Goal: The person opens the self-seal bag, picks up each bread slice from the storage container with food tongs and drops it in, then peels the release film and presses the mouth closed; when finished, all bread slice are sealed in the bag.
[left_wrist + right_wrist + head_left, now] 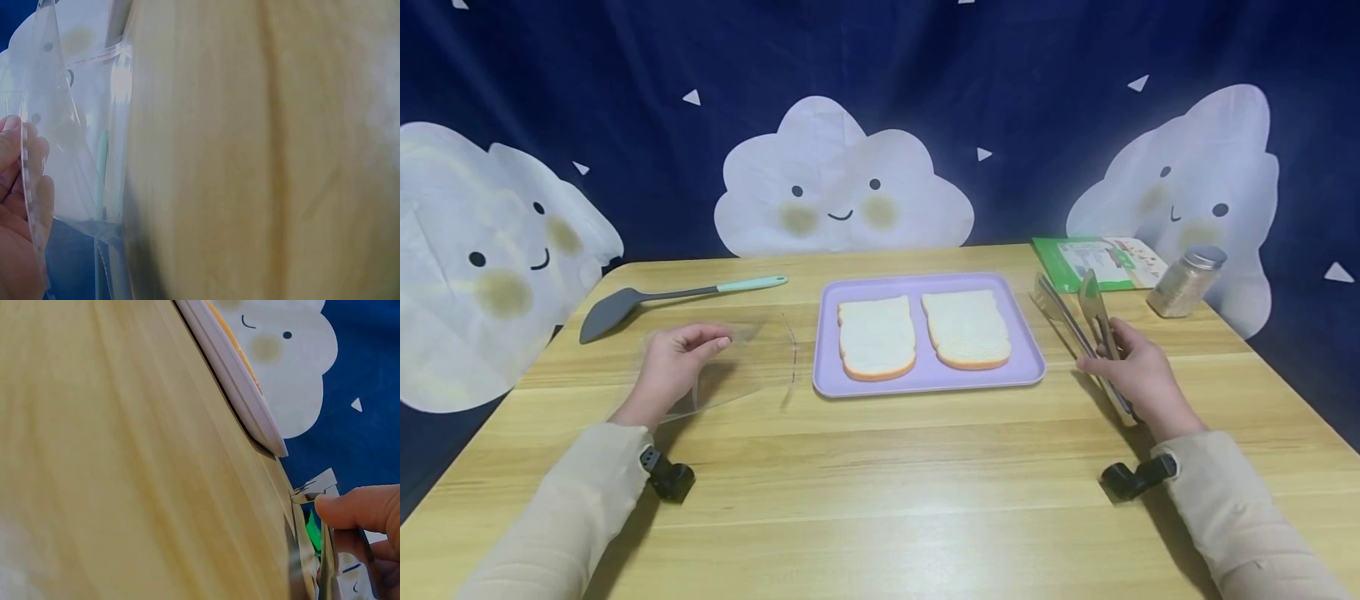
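My left hand point(672, 367) pinches the edge of a clear plastic bag point(758, 362) at the left of the table. In the left wrist view the thumb lies on one side of the film point(69, 156) and the fingers show through it. Metal tongs point(1067, 321) are in my right hand point(1138, 379), gripped between thumb and fingers, their two arms spread apart and their heads pointing away from me. Between the hands stands a lilac tray point(928, 385). On it lie two bread slices, a left one point(877, 335) and a right one point(966, 327), side by side.
A grey spatula point(613, 312) with a mint handle lies at the back left. At the back right are a green-and-white packet point(1101, 262) and a glass jar point(1186, 283) with a metal lid. A dark blue cloud-print curtain point(1022, 75) hangs behind the wooden table point(880, 483).
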Tool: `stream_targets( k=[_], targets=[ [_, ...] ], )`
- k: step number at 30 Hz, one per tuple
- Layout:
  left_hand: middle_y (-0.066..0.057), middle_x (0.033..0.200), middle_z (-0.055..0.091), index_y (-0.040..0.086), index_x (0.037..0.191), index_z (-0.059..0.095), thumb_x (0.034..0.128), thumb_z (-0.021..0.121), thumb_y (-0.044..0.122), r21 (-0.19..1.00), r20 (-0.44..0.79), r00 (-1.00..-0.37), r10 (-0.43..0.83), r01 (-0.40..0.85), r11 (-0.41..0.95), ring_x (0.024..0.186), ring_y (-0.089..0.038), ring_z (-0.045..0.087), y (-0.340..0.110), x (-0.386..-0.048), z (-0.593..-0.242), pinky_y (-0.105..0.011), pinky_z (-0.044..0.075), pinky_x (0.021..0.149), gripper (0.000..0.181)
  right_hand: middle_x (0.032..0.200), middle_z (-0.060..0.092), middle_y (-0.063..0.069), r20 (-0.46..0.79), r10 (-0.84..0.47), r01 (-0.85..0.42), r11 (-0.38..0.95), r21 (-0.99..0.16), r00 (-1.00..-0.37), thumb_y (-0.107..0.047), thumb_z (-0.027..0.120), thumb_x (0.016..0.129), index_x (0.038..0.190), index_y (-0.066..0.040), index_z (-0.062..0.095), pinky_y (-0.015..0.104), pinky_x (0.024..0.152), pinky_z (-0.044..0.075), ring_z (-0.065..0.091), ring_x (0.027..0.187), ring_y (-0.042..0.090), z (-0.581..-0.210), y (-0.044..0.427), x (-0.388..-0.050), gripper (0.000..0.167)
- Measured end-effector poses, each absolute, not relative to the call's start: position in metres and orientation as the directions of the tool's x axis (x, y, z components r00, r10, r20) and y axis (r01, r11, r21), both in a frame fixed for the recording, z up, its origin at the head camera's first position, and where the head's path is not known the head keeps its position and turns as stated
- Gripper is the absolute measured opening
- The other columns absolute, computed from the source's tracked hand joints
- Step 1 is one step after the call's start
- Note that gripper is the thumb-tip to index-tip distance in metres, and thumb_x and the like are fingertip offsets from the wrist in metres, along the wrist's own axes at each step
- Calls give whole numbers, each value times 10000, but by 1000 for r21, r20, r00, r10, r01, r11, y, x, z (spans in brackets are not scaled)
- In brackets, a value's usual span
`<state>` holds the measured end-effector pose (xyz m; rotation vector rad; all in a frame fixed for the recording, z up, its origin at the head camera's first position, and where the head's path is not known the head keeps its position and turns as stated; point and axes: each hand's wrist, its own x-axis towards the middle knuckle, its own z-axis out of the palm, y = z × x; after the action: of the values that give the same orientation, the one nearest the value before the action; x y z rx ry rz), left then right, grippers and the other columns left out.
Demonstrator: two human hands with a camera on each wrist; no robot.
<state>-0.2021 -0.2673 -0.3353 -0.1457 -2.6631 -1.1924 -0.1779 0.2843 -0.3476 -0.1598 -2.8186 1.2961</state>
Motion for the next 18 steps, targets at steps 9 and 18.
stream_targets(
  k=[9,18],
  targets=[
    [-143,988,689,-2,1050,677,909,600,246,723,257,-967,6,196,662,806,147,521,-266,-202,-335,-83,436,672,295,1230,519,303,-3,142,95,646,-757,-990,-242,712,816,1445,26,206,86,667,403,445,748,-155,-345,287,-178,850],
    [-140,992,688,10,1053,679,909,599,259,717,246,-969,3,185,672,800,147,515,-266,-203,-335,-91,435,665,299,1276,477,314,6,127,72,603,-795,-992,-222,694,833,1453,16,181,61,664,423,449,775,-166,-331,285,-175,839]
  ],
)
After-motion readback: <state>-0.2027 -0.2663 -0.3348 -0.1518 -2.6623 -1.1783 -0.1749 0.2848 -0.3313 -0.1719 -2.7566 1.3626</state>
